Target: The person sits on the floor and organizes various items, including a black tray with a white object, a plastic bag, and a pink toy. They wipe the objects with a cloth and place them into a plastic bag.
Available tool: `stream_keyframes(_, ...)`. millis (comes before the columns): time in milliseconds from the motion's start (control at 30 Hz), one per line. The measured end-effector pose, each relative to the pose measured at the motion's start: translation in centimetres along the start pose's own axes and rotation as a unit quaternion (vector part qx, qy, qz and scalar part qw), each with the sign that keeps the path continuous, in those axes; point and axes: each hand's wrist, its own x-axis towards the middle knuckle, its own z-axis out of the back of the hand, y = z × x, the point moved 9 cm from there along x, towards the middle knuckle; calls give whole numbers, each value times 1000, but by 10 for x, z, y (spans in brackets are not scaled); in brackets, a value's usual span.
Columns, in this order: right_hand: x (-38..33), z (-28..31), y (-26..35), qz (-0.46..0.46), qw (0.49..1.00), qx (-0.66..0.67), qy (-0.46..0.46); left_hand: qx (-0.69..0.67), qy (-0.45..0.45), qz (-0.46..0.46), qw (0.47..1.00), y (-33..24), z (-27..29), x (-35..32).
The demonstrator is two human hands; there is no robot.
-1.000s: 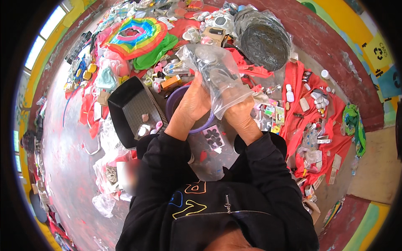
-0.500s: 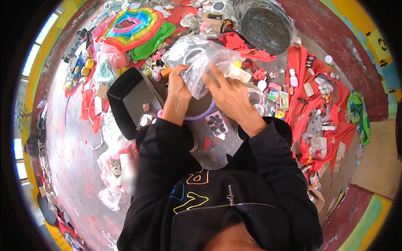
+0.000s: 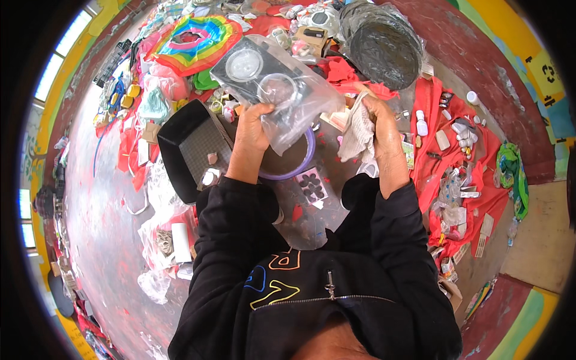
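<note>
A person is holding up a clear plastic bag with round-lensed parts inside, and a crumpled cloth in the other hand.

The left hand (image 3: 252, 129) is gripping the lower edge of the clear, crinkled plastic bag (image 3: 282, 90), fingers closed on the film, lifting it above the cluttered floor; the bag is showing a flat black piece carrying two round, clear, lens-like discs, one whitish and one glassy. The right hand (image 3: 381, 129) is clutching a crumpled off-white cloth (image 3: 359, 129) that is hanging just beside the bag without clearly touching it. Below the bag, a purple-rimmed round bowl (image 3: 294, 162) is sitting on the floor, with a black rectangular tray (image 3: 195, 147) just to its left. Farther off, a rainbow-coloured round fabric piece (image 3: 192, 42) and a large dark round disc wrapped in plastic (image 3: 384, 48) are lying among red cloths (image 3: 444, 120).
</note>
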Motion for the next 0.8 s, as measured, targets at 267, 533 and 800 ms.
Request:
stream_keyframes(267,4,10,-11,5,981,-195,2,47,17,2,999,10,-16,-9)
stream_keyframes(533,1,19,-20,-43,936,-344,64,33,-1,53,998,17,-11,-18)
stream_keyframes(800,2,111,63,230,869,-404,-169,655,171,-163,718,22,-3,-12)
